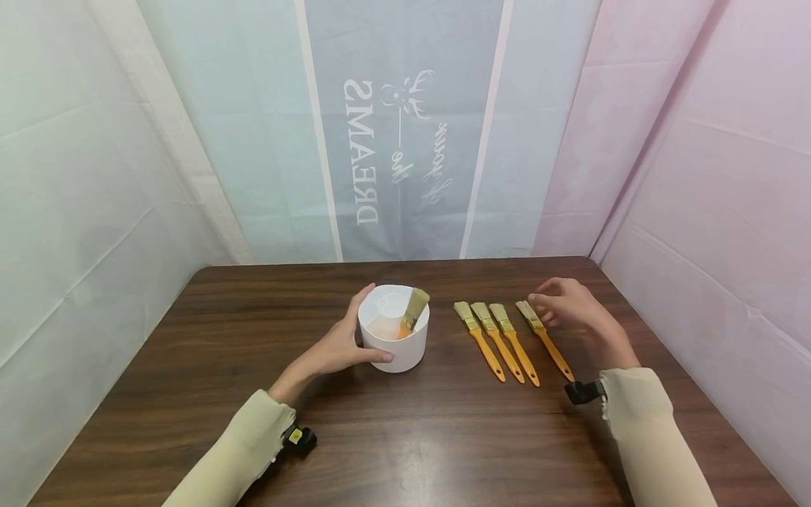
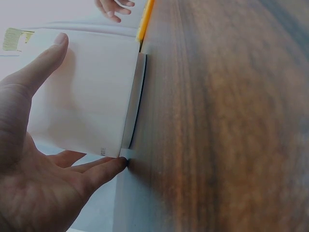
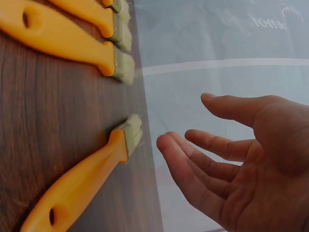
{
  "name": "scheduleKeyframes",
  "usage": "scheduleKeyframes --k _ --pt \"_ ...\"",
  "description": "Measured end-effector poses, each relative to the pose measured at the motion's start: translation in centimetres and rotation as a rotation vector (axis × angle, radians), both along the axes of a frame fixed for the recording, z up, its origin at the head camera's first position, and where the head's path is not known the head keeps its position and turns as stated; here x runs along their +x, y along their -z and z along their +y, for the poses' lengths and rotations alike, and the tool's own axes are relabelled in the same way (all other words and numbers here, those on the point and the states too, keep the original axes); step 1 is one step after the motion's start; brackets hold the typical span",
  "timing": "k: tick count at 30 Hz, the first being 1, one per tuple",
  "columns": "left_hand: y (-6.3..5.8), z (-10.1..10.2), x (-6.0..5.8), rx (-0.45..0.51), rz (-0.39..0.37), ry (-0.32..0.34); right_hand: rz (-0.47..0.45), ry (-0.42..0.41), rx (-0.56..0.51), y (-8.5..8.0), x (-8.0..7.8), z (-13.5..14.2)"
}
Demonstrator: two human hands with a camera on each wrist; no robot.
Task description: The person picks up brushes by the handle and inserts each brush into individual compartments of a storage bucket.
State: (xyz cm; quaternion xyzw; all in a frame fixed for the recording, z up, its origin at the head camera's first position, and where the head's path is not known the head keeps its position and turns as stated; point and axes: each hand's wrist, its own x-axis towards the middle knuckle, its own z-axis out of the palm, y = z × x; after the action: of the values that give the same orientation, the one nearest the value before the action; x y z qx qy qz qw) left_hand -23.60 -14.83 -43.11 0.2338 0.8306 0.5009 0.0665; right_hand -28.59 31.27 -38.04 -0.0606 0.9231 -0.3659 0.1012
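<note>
My left hand grips a round white tub from its left side, thumb across the near wall and fingers around the far side. One paintbrush stands tilted inside the tub, bristles up over the rim. On the right, my right hand hovers by the bristle end of a single paintbrush with an orange-yellow handle. In the right wrist view, the fingers are loosely bent and apart from that brush, holding nothing.
Three more paintbrushes lie side by side between the tub and the single brush, bristles pointing away. The dark wood table ends at a hanging printed cloth; pale cloth walls flank both sides.
</note>
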Motion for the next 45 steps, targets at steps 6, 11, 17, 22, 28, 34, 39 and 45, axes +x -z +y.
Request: scheduleKeyframes --k 6,11,17,22,28,34,39,45 --pt "0.0 0.1 0.0 0.004 0.000 0.001 -0.019 0.047 0.100 0.9 -0.4 0.7" --pt "0.1 0.1 0.0 0.004 -0.001 0.003 -0.055 0.048 0.136 1.8 -0.9 1.0" --pt "0.0 0.0 0.0 0.004 -0.006 0.001 -0.079 0.023 0.152 2.3 -0.9 0.9" --pt "0.0 0.0 0.0 -0.003 -0.009 0.001 -0.091 0.017 0.150 2.5 -0.7 0.7" --pt "0.0 -0.1 0.0 -0.003 -0.002 0.005 -0.094 0.018 0.157 2.7 -0.8 0.5" --pt "0.0 -0.1 0.0 -0.007 0.006 -0.001 -0.086 0.027 0.167 3.0 -1.0 0.4" --pt "0.0 -0.2 0.0 -0.005 -0.002 0.002 -0.061 0.023 0.179 3.2 -1.1 0.3" --pt "0.1 -0.3 -0.2 0.005 -0.015 0.012 -0.064 0.034 0.169 3.4 -1.2 0.2"
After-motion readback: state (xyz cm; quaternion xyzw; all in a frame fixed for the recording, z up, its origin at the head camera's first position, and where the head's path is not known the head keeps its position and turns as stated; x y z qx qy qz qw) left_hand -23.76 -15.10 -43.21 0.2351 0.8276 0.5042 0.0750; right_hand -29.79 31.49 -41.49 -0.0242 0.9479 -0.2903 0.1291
